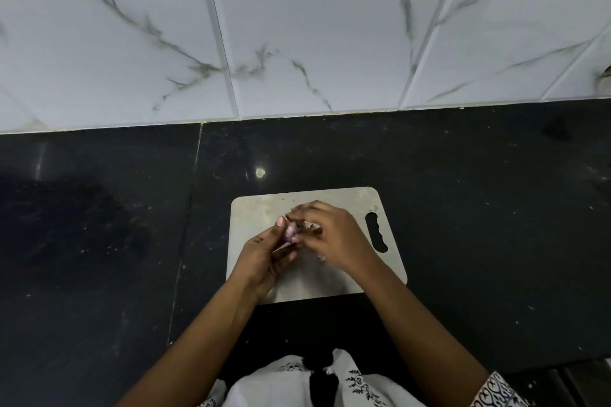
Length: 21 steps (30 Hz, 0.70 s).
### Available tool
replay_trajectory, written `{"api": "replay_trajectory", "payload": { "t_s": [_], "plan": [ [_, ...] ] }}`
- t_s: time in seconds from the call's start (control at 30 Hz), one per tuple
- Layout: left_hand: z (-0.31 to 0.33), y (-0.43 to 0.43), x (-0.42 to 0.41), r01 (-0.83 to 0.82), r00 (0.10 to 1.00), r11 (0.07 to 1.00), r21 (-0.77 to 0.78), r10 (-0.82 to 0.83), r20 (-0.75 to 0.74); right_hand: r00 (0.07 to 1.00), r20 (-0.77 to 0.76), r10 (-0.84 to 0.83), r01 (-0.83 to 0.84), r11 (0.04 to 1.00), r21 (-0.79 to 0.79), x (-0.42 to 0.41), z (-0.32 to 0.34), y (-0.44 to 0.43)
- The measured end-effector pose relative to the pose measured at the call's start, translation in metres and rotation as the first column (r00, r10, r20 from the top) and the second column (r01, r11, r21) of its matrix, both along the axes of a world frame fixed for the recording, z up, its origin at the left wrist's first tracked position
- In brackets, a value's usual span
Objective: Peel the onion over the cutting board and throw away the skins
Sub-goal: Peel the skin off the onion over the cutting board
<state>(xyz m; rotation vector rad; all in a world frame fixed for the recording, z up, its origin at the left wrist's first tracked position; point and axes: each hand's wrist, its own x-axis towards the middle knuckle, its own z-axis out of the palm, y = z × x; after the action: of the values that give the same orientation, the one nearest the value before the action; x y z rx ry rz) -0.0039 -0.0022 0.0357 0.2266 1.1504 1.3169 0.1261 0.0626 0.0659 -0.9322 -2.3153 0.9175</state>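
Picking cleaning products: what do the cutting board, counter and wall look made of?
Cutting board: thin, pale grey, matte, probably plastic. Counter: black polished stone, perhaps granite; it mirrors a light. Wall: white marble-look tiles, grey veins, bevelled edges, likely ceramic.

Even light from overhead leaves the white tiled wall (314,43) bright and the black countertop (479,208) dim. One small glare spot (260,172) shines just beyond the cutting board (258,208), and a broad soft shadow (66,225) lies at left. Tile lines bow from the wide lens; the left hand (264,258), right hand (334,235) and onion (291,231) look slightly blurred.
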Motion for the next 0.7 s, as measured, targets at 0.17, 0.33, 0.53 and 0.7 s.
{"api": "replay_trajectory", "payload": {
  "t_s": [0.17,0.33,0.53,0.7],
  "plan": [
    [0.0051,-0.0052,-0.0042,0.014,1.000,0.995,0.101,-0.017,0.026,0.983,-0.130,-0.131,0.113,0.984,-0.139,0.0007,0.0044,0.0030],
    [0.0074,-0.0071,-0.0029,-0.009,1.000,0.991,0.133,0.010,-0.007,0.983,-0.075,-0.166,0.157,0.981,-0.110,0.0019,0.0053,0.0011],
    [0.0074,-0.0051,0.0013,-0.066,0.997,0.984,0.163,0.071,-0.023,0.964,-0.047,-0.262,0.262,0.965,-0.017,0.0071,0.0035,-0.0014],
    [0.0039,-0.0054,-0.0004,-0.064,0.996,0.987,0.147,0.071,-0.046,0.980,-0.031,-0.197,0.196,0.980,-0.029,0.0049,0.0046,-0.0043]
  ]
}}
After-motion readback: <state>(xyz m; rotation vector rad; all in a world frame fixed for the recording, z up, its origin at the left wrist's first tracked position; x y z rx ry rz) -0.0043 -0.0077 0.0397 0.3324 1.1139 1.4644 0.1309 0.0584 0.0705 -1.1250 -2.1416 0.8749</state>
